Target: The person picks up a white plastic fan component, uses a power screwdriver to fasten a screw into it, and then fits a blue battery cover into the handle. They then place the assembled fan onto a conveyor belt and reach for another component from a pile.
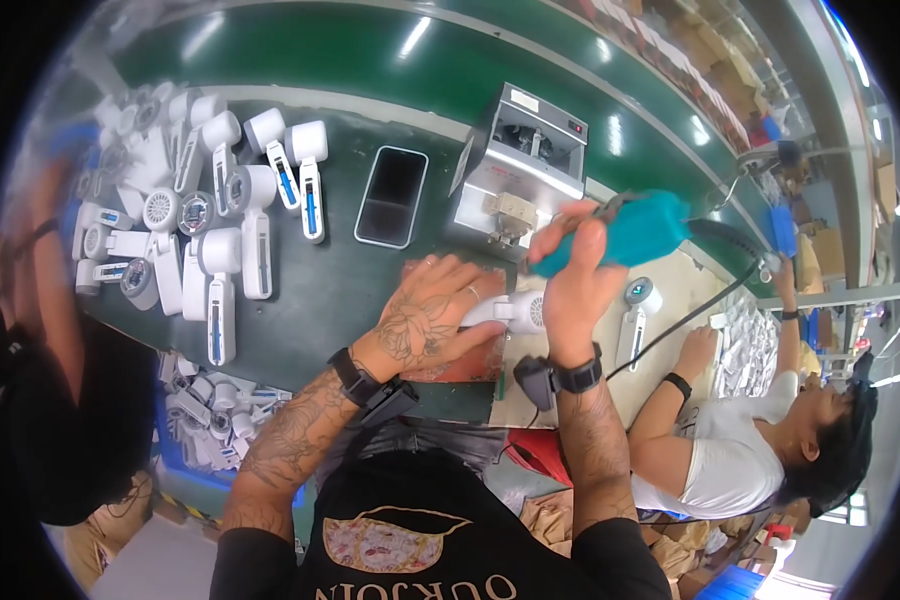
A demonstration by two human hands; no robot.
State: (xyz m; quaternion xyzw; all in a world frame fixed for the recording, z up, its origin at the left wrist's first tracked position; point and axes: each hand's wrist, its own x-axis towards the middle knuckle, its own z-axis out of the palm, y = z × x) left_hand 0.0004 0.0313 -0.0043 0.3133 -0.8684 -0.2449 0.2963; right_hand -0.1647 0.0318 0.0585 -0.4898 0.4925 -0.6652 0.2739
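My left hand (420, 310) presses a white handheld fan (522, 312) down on a reddish-brown pad (478, 366), its fingers round the handle. The fan lies on its side with its round head toward the right. My right hand (578, 285) grips a teal power tool (638, 232), which looks like an electric screwdriver with a dark cord. I hold the tool above and to the right of the fan. Its tip is hidden by my hand. Right of my right wrist lies another white fan (642, 296) with a small lit display.
A grey metal box machine (535, 150) stands at the back beside a dark phone (392, 196). Many white fans (220, 290) cover the left of the green table. A blue bin (185, 462) holds white parts below. Co-workers sit on both sides; one wears a white shirt (725, 465).
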